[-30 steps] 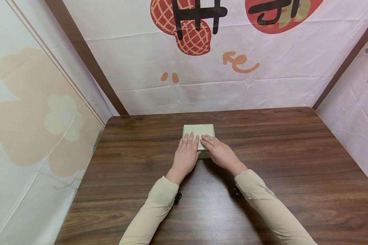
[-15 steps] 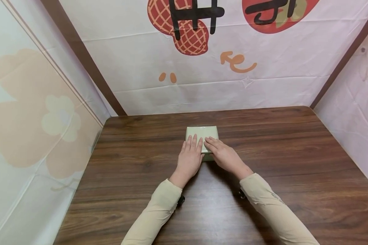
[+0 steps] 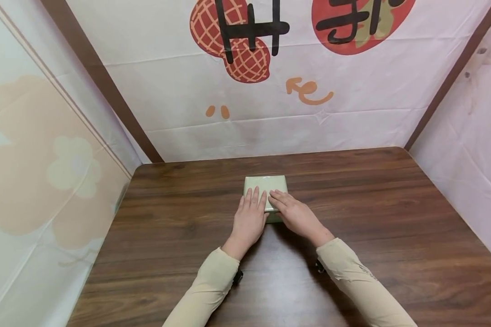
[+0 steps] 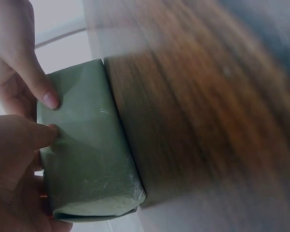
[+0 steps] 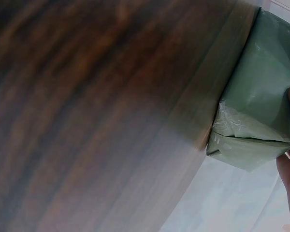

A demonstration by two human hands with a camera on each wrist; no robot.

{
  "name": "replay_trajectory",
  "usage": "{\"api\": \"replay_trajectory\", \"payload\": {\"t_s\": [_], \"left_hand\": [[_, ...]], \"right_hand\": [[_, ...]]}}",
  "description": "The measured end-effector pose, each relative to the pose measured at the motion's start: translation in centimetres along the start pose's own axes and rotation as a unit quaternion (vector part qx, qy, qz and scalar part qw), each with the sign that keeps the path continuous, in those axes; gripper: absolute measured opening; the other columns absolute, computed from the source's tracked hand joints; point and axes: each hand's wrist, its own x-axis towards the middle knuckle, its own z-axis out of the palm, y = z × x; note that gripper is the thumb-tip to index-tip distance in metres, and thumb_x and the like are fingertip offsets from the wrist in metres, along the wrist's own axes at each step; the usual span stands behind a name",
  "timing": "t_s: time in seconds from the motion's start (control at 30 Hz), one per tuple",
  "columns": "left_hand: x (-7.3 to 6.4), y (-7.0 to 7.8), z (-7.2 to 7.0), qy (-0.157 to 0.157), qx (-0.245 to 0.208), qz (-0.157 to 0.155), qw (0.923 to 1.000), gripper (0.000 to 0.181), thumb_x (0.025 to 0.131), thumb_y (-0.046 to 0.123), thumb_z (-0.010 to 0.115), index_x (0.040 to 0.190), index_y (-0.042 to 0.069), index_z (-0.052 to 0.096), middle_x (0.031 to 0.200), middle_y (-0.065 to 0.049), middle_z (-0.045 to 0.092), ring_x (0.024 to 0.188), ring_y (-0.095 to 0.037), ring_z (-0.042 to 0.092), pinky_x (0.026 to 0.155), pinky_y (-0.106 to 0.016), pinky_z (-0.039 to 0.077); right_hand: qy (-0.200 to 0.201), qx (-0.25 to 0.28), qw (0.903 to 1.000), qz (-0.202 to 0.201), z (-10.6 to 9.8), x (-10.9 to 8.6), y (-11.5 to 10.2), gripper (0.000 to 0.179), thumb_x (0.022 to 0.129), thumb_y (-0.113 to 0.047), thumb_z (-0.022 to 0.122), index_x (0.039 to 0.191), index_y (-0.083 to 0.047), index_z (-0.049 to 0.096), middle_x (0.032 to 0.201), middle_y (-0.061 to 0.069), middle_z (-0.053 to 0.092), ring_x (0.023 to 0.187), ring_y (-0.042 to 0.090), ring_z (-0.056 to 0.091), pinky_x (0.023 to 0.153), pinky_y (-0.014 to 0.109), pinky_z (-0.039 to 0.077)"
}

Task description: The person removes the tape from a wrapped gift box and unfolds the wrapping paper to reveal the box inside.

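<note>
A box wrapped in pale green paper (image 3: 266, 183) sits on the brown wooden table (image 3: 180, 254), towards its far edge. My left hand (image 3: 248, 225) lies on the near left part of its top with the fingers straight. From the other side, my right hand (image 3: 300, 218) rests its extended fingers on the near right part. In the left wrist view, both thumb tips touch the front face of the wrapped box (image 4: 92, 145), close to each other near its upper edge. A folded paper end of the wrapped box (image 5: 253, 152) shows in the right wrist view.
A pale printed cloth (image 3: 180, 91) hangs behind the table, and another cloth panel (image 3: 28, 181) stands along the left side. Dark devices sit under both wrists, by the cuffs of the light sleeves (image 3: 217, 263).
The whole head view has shifted slightly, box and table together. Both hands keep the same place on the wrapped box, with fingers on top.
</note>
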Motion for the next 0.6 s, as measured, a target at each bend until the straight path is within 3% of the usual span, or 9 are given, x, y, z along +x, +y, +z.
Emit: {"api": "replay_trajectory", "payload": {"t_s": [0.47,0.6], "left_hand": [[-0.01,-0.25,-0.27,0.007,-0.001,0.005,1.0000,0.059,0.094,0.034,0.057,0.143,0.005,0.040,0.148,-0.019,0.034,0.136,-0.035,0.030,0.108,-0.045,0.029],[-0.13,-0.18,-0.49,-0.003,-0.006,0.006,1.0000,0.059,0.094,0.034,0.056,0.143,0.005,0.040,0.148,-0.019,0.034,0.136,-0.034,0.030,0.108,-0.044,0.030]], "right_hand": [[-0.004,-0.010,0.9999,0.006,-0.23,0.31,-0.09,0.049,0.080,-0.001,0.073,0.127,0.002,0.058,0.133,0.017,0.053,0.126,0.029,0.047,0.104,0.039,0.037],[-0.001,-0.009,0.9999,0.004,-0.18,0.13,-0.16,0.048,0.079,-0.001,0.073,0.125,0.002,0.059,0.132,0.017,0.054,0.125,0.029,0.048,0.103,0.039,0.038]]}}
